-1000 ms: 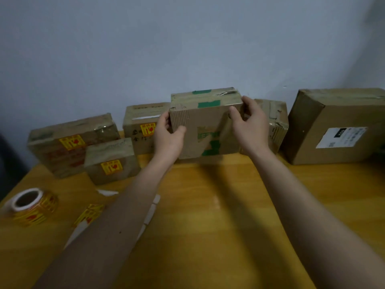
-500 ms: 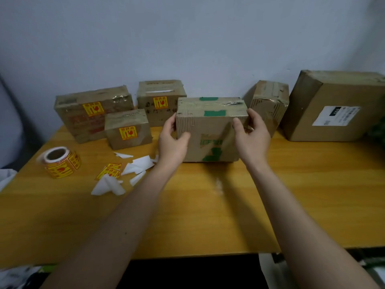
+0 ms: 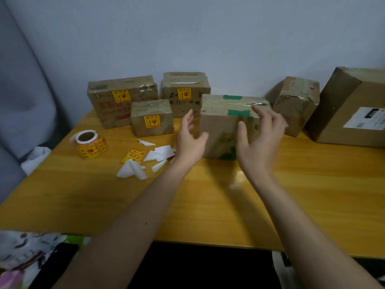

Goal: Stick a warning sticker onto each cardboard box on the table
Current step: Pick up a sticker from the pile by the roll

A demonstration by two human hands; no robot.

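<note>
A cardboard box with green tape stands on the wooden table, with no yellow sticker showing on it. My left hand hovers open just left of it. My right hand is open in front of its right half, fingers spread. Three boxes at the back left carry yellow warning stickers: a wide one, a small one and a rear one. A roll of stickers and loose stickers lie to the left.
Torn white backing scraps lie near the loose stickers. A small taped box and a big box with a white label stand at the right by the wall. A grey chair is at the left.
Both hands brought the green-taped box from the back row toward me, set it on the table and let go; the fingers are now spread apart from it.
</note>
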